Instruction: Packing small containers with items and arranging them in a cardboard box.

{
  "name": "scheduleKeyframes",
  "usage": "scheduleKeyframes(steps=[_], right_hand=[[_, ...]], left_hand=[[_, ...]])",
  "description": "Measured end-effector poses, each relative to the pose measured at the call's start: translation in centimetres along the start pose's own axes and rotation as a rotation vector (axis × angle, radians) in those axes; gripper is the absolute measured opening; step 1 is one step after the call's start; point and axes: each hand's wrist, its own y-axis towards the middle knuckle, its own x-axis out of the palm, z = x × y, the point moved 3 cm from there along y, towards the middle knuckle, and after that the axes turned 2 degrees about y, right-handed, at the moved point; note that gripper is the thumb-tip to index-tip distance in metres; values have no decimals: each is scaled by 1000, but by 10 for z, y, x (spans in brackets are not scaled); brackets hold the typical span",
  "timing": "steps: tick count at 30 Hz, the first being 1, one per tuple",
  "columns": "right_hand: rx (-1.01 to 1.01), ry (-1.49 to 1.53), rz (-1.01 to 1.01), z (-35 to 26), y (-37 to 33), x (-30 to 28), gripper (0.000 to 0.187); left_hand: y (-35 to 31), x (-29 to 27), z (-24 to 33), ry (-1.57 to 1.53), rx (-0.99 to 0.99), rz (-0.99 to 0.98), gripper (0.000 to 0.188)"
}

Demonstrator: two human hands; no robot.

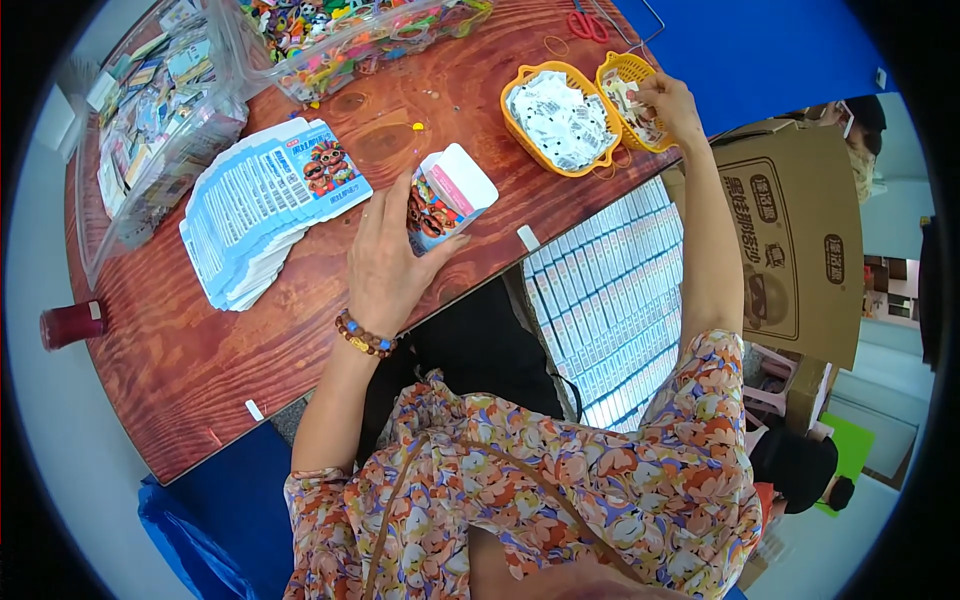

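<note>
My left hand (385, 245) is closed around a small printed carton (440, 205), holding it upright at the table's near side. The carton's white top flap stands up, and cartoon figures show on its blue and pink front. My right hand (668, 108) reaches into a small yellow basket (655, 148) at the far right; its fingers are bent together over small pale and reddish pieces, and what they pinch is hidden. Touching that basket, a larger yellow basket (512, 118) holds many small white printed packets (562, 120). Left of the carton lies a fanned stack of flat blue-and-white cartons (260, 200).
Clear plastic bins with small cards (165, 110) and colourful little toys (320, 40) stand at the far left. Red-handled scissors (587, 25) lie at the back. An open brown cardboard box (790, 240) with rows of packed cartons (610, 300) stands right of the table (200, 400).
</note>
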Motion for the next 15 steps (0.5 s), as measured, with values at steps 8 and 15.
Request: scheduleKeyframes(steps=[8, 15], right_hand=[[-364, 388, -189, -145, -111, 28, 13], [-533, -59, -345, -225, -187, 114, 13]], left_hand=[[-5, -6, -3, 103, -37, 22, 82], [-13, -15, -1, 146, -12, 79, 82]])
